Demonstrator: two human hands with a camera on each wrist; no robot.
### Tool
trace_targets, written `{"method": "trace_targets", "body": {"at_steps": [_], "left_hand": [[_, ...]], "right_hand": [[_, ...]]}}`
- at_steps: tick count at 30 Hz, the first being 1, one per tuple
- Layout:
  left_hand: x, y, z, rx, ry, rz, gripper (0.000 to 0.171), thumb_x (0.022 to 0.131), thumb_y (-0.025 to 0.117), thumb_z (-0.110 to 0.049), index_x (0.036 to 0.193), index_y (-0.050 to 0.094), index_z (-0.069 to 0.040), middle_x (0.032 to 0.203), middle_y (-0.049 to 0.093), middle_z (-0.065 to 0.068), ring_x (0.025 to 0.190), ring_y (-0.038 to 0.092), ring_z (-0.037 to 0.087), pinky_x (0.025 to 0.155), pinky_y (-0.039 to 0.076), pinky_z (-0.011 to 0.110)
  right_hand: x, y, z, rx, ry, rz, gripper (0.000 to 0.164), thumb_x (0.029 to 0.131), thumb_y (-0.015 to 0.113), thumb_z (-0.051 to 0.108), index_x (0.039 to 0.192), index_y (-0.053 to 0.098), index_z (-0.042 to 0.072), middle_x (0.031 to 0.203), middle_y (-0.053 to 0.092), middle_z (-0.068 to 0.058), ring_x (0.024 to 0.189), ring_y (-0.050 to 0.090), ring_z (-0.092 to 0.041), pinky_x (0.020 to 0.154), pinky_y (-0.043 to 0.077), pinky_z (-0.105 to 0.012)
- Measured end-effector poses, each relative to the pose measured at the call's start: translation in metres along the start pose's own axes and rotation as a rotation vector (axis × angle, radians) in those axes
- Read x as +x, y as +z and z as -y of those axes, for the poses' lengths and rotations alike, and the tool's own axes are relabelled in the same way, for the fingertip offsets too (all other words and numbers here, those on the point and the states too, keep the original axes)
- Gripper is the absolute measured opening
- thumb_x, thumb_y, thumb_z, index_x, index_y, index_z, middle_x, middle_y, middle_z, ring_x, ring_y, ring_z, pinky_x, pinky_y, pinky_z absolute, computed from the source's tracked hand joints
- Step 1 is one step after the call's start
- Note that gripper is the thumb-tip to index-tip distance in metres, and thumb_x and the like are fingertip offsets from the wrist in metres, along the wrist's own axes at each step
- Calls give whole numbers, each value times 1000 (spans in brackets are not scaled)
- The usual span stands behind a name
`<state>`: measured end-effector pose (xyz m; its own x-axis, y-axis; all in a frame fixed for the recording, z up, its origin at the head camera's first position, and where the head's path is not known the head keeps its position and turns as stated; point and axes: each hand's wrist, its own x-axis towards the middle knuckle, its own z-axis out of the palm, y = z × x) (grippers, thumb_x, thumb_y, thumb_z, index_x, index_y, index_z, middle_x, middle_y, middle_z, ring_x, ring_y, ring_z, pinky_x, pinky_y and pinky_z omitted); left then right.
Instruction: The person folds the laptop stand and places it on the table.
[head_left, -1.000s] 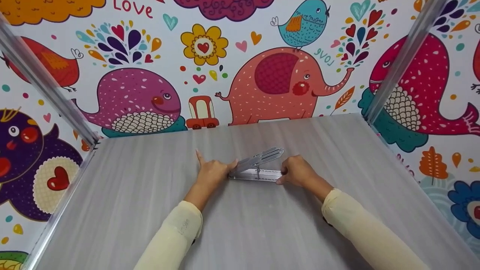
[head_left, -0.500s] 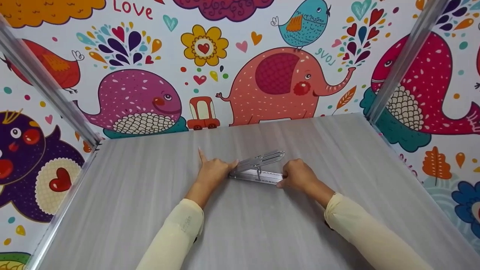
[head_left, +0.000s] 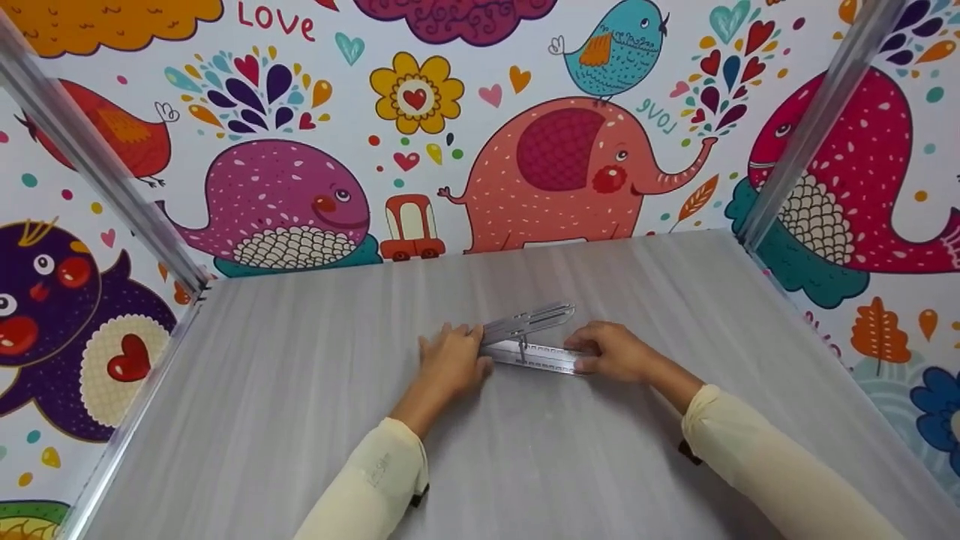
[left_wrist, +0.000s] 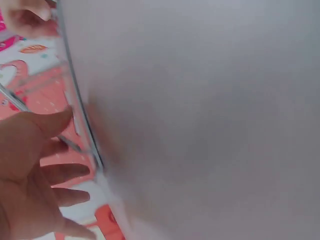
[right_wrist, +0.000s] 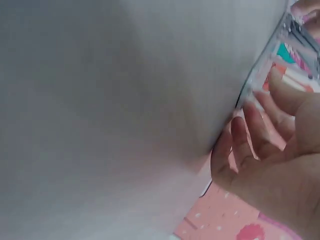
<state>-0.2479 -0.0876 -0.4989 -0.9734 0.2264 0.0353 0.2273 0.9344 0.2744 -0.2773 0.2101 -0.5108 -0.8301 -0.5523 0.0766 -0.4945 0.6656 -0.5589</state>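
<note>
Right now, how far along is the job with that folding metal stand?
Looks done: the upper frame is raised at a slant over the base, with a strut between them. In hand: apparently adjusting or positioning; the left hand is where they meet, the right hand at the base's other end. Probably left: withdrawing both hands, since neither is clear yet.

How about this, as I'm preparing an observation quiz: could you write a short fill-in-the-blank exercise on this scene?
1. The hand beside the joined end of the folding stand is the person's ____ hand.
2. The table under the folding stand is ____ in colour.
3. The printed blue bird stands on a pink ____.
4. A red ____ sits in the middle of the yellow flower.
Missing words: left; grey; elephant; heart.
</note>
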Motion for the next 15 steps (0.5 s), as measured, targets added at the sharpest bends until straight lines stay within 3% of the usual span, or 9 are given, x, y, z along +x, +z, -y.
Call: {"method": "trace_targets", "body": {"at_steps": [3, 7, 11, 15], "left_hand": [[-2, 3, -10, -172, 34, -70, 52, 96, 69, -22, 142, 58, -2, 137, 63, 21, 128, 58, 42, 108, 43, 62], [-3, 7, -19, -325, 46, -173, 48, 94, 70, -17, 138, 60, 0, 128, 63, 24, 119, 60, 42, 105, 45, 55], [-2, 13, -22, -359, 20, -254, 43, 94, 70, -17, 135, 65, -3, 122, 64, 23, 113, 61, 41, 100, 46, 54], [-1, 16, -23, -386, -5, -294, 40, 93, 70, -16, 132, 67, -5, 120, 65, 23, 112, 62, 41, 99, 48, 54]], "right_hand": [[-1, -5, -2, 28, 27, 66, 53, 86, 82, 19, 135, 64, 6, 120, 70, -13, 96, 61, -26, 83, 49, -36], [1, -14, -6, 30, 51, 149, 71, 79, 89, 26, 141, 59, 9, 127, 69, -12, 102, 62, -27, 89, 52, -43], [3, -22, -15, 4, 27, 188, 67, 76, 91, 25, 136, 66, 9, 118, 70, -10, 101, 62, -26, 90, 53, -45], [4, -21, -22, -6, 14, 189, 52, 79, 88, 19, 128, 73, 15, 102, 70, -4, 91, 59, -21, 81, 52, -34]]}}
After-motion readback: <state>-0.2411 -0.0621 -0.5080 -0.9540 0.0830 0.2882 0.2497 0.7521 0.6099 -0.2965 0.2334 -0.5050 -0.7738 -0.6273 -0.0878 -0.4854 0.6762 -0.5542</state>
